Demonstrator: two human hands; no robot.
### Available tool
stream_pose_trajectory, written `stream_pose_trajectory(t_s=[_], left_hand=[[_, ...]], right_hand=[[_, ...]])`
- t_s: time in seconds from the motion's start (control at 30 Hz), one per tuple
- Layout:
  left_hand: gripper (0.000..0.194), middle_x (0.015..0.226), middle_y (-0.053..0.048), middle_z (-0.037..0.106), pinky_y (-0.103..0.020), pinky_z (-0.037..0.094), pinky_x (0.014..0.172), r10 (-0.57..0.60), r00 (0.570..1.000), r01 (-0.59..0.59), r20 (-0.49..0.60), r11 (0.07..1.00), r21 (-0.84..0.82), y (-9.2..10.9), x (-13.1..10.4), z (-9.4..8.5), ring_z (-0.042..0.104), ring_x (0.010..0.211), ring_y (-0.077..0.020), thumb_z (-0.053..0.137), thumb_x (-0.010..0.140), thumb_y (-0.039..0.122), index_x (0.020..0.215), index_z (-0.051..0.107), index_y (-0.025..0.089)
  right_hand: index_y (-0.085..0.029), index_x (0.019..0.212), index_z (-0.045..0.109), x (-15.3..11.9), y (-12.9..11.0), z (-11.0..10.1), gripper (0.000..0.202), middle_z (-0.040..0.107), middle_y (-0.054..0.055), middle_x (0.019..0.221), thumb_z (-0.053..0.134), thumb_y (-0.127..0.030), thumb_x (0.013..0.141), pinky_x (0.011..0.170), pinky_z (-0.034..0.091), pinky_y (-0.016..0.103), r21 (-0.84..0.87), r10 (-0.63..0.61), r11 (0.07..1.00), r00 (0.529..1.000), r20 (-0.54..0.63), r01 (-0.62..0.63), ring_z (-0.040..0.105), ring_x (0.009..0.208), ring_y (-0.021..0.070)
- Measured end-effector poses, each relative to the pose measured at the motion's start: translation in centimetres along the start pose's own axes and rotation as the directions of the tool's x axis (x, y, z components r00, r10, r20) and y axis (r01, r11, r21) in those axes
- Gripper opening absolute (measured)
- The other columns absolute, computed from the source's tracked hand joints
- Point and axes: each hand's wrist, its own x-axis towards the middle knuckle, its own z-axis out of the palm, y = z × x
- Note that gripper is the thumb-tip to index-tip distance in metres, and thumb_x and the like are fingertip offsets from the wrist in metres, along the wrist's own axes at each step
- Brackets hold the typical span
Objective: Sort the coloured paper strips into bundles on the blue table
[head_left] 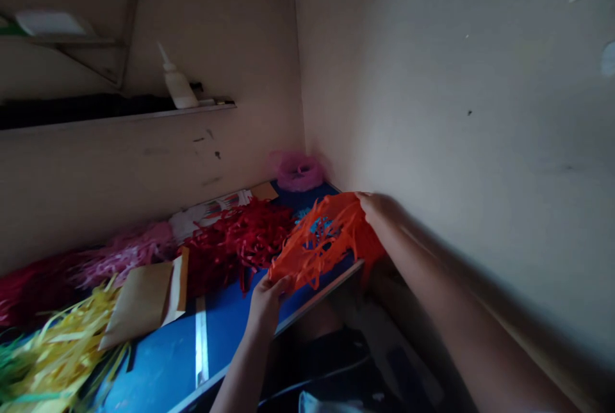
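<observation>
Orange paper fringe (331,234), cut into thin strips, is stretched between my hands above the right end of the blue table (240,323). My left hand (269,294) pinches its near left end, thumb on top. Up by the wall, my right hand (372,205) grips the far right end, and some strips dangle below it past the table edge. Behind the orange fringe lie a heap of dark red fringe (250,234) and some light blue strips (317,221), which it partly hides.
Pink fringe (129,253), yellow fringe (72,342) and a brown envelope (139,301) lie on the left. A roll of pink netting (300,173) sits in the corner. A white squeeze bottle (177,83) stands on the wall shelf (120,118). Walls close off the back and right.
</observation>
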Motion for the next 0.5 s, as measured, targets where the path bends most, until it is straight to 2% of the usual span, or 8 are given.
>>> stream_pose_trajectory(t_s=[0.07, 0.17, 0.2, 0.23, 0.3, 0.33, 0.4, 0.5], left_hand=[[0.036, 0.061, 0.0, 0.07, -0.024, 0.052, 0.057, 0.003, 1.0, -0.004, -0.027, 1.0, -0.025, 0.0, 0.1, -0.8, 0.064, 0.055, -0.0128, 0.087, 0.041, 0.022, 0.07, 0.069, 0.014], [0.04, 0.069, 0.0, 0.073, -0.024, 0.052, 0.06, 0.01, 0.998, -0.016, -0.067, 0.996, -0.084, -0.6, 0.0, -1.6, 0.066, 0.062, -0.014, 0.088, 0.044, 0.021, 0.079, 0.07, 0.015], [0.042, 0.072, 0.0, 0.073, -0.024, 0.052, 0.061, 0.012, 0.997, -0.02, -0.071, 0.994, -0.107, -0.9, -0.1, -1.7, 0.067, 0.065, -0.0145, 0.088, 0.045, 0.021, 0.082, 0.07, 0.016], [0.044, 0.076, -0.001, 0.074, -0.024, 0.052, 0.063, 0.015, 0.997, -0.024, -0.07, 0.991, -0.131, -1.1, -0.2, -1.8, 0.068, 0.068, -0.015, 0.087, 0.046, 0.021, 0.086, 0.07, 0.017], [0.046, 0.082, 0.0, 0.075, -0.023, 0.051, 0.065, 0.019, 0.998, -0.029, -0.058, 0.983, -0.181, -1.5, -0.6, -2.1, 0.068, 0.072, -0.0147, 0.087, 0.049, 0.021, 0.092, 0.07, 0.018], [0.045, 0.081, 0.001, 0.075, -0.021, 0.05, 0.065, 0.015, 0.998, -0.026, -0.054, 0.978, -0.205, -1.5, -0.8, -2.3, 0.067, 0.071, -0.0136, 0.087, 0.05, 0.021, 0.092, 0.069, 0.019], [0.036, 0.075, 0.002, 0.072, -0.02, 0.048, 0.063, -0.008, 0.999, -0.003, -0.04, 0.967, -0.256, -1.1, -1.4, -3.2, 0.065, 0.067, -0.0114, 0.085, 0.054, 0.021, 0.087, 0.069, 0.019], [0.027, 0.076, -0.002, 0.072, -0.025, 0.051, 0.069, -0.055, 0.998, 0.065, 0.039, 0.94, -0.336, 0.3, -2.5, -5.1, 0.066, 0.07, -0.0147, 0.079, 0.065, 0.032, 0.083, 0.069, 0.016]], right_hand=[[-0.007, 0.098, 0.069, -0.2, -1.1, -0.8, 0.03, 0.068, 0.024, 0.107, 0.063, -0.033, 0.083, 0.094, 0.044, 0.045, -0.088, -0.056, 0.995, 0.997, -0.056, 0.05, 0.058, 0.113, 0.0351], [-0.012, 0.116, 0.063, -5.4, -2.2, 0.7, 0.038, 0.055, 0.02, 0.133, 0.064, -0.031, 0.083, 0.112, 0.026, 0.047, -0.174, -0.334, 0.93, 0.942, -0.036, 0.323, 0.037, 0.135, 0.031], [-0.014, 0.118, 0.061, -8.2, -2.3, 1.9, 0.039, 0.056, 0.018, 0.133, 0.062, -0.035, 0.085, 0.113, 0.025, 0.047, -0.211, -0.536, 0.819, 0.843, 0.049, 0.533, 0.038, 0.134, 0.0296], [-0.016, 0.118, 0.061, -11.3, -2.1, 3.2, 0.039, 0.059, 0.015, 0.13, 0.062, -0.038, 0.086, 0.113, 0.025, 0.048, -0.191, -0.721, 0.634, 0.662, 0.203, 0.749, 0.043, 0.13, 0.0286], [-0.022, 0.12, 0.059, -17.1, -1.3, 6.1, 0.042, 0.064, 0.009, 0.123, 0.065, -0.043, 0.084, 0.114, 0.02, 0.053, -0.084, -0.812, 0.306, 0.306, 0.497, 0.948, 0.049, 0.122, 0.0281], [-0.021, 0.116, 0.06, -19.5, -0.8, 7.6, 0.035, 0.066, 0.008, 0.117, 0.065, -0.037, 0.085, 0.113, 0.022, 0.052, -0.092, -0.8, 0.241, 0.252, 0.545, 0.966, 0.053, 0.116, 0.0269], [-0.02, 0.098, 0.063, -22.5, 0.0, 10.0, 0.01, 0.071, 0.003, 0.092, 0.059, -0.019, 0.089, 0.105, 0.031, 0.046, -0.141, -0.82, 0.208, 0.251, 0.515, 0.968, 0.061, 0.09, 0.0204], [-0.02, 0.087, 0.061, -23.7, -0.1, 12.1, 0.013, 0.072, 0.001, 0.086, 0.052, -0.012, 0.092, 0.092, 0.037, 0.041, -0.122, -0.872, 0.25, 0.278, 0.403, 0.961, 0.061, 0.078, 0.0172]])
